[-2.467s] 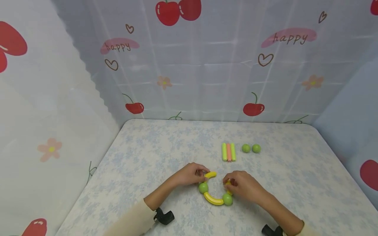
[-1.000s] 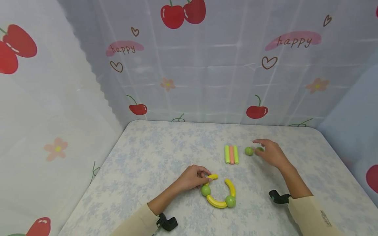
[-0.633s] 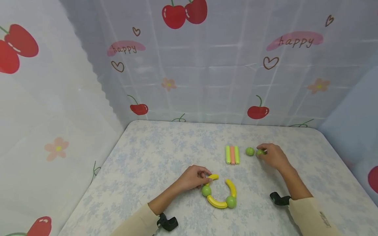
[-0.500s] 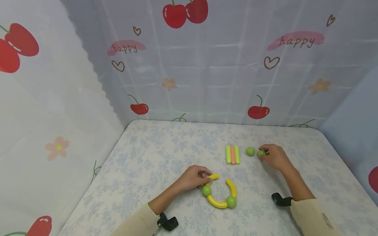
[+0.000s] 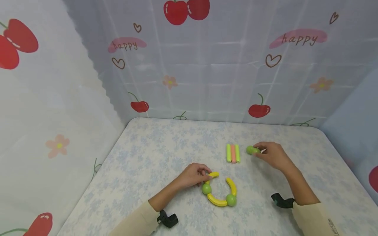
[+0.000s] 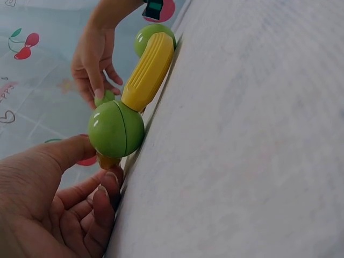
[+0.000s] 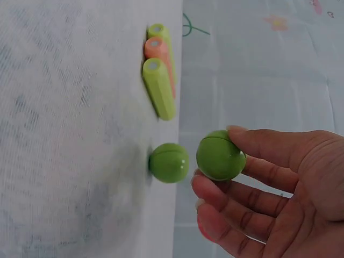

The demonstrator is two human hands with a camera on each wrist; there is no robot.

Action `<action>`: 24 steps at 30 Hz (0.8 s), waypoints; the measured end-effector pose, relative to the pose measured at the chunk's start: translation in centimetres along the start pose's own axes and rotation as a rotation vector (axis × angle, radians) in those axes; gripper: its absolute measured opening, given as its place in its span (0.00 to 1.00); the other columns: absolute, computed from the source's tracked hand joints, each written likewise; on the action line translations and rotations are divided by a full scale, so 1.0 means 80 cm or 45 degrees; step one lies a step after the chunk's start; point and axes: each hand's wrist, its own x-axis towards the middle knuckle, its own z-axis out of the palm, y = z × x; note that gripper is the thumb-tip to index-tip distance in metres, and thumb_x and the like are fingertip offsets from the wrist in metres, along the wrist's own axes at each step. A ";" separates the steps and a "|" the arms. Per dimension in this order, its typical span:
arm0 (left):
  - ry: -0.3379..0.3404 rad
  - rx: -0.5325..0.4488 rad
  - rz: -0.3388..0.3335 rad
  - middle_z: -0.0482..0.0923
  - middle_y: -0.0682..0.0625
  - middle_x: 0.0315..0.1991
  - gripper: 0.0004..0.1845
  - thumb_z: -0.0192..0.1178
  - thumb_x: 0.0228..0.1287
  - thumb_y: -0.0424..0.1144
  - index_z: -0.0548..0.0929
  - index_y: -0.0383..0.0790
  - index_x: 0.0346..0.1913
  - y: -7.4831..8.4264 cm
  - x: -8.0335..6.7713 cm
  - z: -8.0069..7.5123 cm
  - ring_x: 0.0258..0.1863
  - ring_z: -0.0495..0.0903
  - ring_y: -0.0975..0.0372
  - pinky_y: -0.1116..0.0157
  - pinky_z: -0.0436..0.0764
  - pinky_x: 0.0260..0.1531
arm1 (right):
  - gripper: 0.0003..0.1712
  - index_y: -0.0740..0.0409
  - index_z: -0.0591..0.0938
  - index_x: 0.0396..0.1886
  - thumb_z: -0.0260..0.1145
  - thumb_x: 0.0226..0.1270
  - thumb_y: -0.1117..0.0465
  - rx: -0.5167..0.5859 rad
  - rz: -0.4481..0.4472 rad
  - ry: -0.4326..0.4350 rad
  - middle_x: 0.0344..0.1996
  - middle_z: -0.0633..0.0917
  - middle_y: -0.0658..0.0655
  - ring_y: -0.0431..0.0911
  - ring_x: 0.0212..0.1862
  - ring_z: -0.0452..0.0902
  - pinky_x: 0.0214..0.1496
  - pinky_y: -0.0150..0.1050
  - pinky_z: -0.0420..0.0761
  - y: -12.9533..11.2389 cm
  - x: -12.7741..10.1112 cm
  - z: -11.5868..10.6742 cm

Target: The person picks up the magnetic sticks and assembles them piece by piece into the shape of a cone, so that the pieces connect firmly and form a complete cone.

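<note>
While the right hand pinches one of four green balls, the left hand grips one of three yellow curves.

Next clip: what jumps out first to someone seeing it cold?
The half-built ring of yellow curved pieces and green balls near the table's front edge, which the left hand holds at one end. Farther back, the right hand pinches a green ball beside three straight sticks.

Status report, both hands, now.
Right hand pinches green ball, lifted beside second ball. Left hand holds yellow arc of chain. Nothing blocking.
</note>
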 end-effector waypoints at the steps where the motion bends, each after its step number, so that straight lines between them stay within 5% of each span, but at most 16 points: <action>1: 0.000 -0.007 -0.003 0.82 0.53 0.26 0.11 0.68 0.68 0.44 0.87 0.45 0.49 0.000 0.000 0.000 0.17 0.78 0.62 0.67 0.76 0.16 | 0.20 0.66 0.85 0.54 0.72 0.66 0.62 0.014 -0.007 -0.010 0.46 0.86 0.66 0.55 0.41 0.83 0.37 0.45 0.85 -0.005 -0.001 0.000; 16: 0.012 -0.060 -0.078 0.82 0.51 0.26 0.08 0.69 0.67 0.44 0.87 0.45 0.44 0.001 0.001 0.000 0.17 0.76 0.61 0.66 0.76 0.17 | 0.18 0.64 0.87 0.51 0.76 0.61 0.66 0.156 -0.291 -0.211 0.45 0.88 0.55 0.43 0.38 0.82 0.38 0.34 0.82 -0.067 -0.013 0.042; 24: 0.008 -0.093 -0.066 0.82 0.50 0.26 0.08 0.69 0.67 0.44 0.87 0.45 0.43 0.002 0.001 0.000 0.17 0.76 0.60 0.66 0.76 0.17 | 0.19 0.65 0.87 0.51 0.77 0.61 0.63 0.205 -0.324 -0.329 0.44 0.88 0.53 0.42 0.37 0.82 0.36 0.33 0.81 -0.077 -0.012 0.068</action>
